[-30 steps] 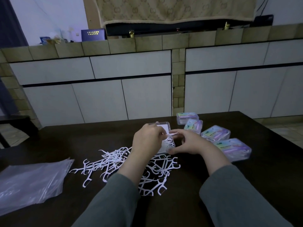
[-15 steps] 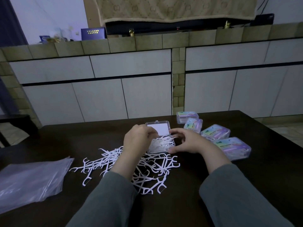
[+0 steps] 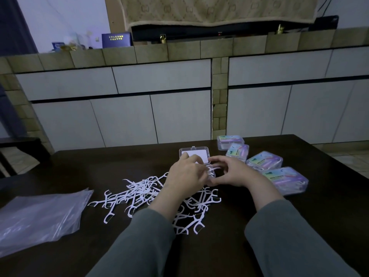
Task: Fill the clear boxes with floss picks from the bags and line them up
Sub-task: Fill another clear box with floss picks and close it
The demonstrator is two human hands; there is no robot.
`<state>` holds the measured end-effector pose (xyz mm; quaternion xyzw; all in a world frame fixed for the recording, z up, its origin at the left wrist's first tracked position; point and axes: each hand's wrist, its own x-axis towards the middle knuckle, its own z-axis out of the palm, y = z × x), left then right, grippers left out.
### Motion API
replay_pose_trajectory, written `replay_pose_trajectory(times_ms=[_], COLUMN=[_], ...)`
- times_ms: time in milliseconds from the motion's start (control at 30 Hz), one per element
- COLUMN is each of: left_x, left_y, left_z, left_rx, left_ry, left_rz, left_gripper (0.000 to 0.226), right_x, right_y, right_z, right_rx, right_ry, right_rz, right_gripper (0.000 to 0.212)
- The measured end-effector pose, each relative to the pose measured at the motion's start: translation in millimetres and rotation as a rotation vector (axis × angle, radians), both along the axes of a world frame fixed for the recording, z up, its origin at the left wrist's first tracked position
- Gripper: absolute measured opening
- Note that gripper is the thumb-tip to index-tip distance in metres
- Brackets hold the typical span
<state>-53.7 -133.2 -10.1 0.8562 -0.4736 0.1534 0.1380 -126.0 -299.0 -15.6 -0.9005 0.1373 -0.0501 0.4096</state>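
An open clear box [image 3: 196, 154] stands mid-table with its lid tipped up at the back. My left hand [image 3: 185, 176] reaches over it, fingers curled onto a few white floss picks [image 3: 213, 169] at the box's mouth. My right hand [image 3: 231, 172] grips the box's right side, thumb on the near side and fingers curled at the far side. The box's base is mostly hidden by both hands. A loose pile of floss picks [image 3: 135, 194] is spread on the dark table [image 3: 319, 220] under and left of my forearms.
Several shut, filled boxes with colourful labels [image 3: 264, 159] form a diagonal row right of the open box, from the far edge [image 3: 230, 141] to the near right [image 3: 285, 179]. Flat plastic bags [image 3: 40, 216] lie at the table's left. Cabinets stand behind the table.
My left hand dipped toward the pile, then came back over the open box with picks. My right hand has stayed on the box's right side.
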Motion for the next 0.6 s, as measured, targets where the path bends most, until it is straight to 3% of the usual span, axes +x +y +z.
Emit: replay_pose_trajectory(times_ms=[600], left_x=[3.4], left_y=[13.6], left_z=[-3.0], left_rx=[-0.130], left_ry=[0.066], left_rz=[-0.106], left_gripper=[0.024], right_x=[-2.6], right_y=[1.4], right_z=[0.6], right_rx=[-0.007], right_ry=[0.014], right_rz=[-0.005], right_gripper=[0.086])
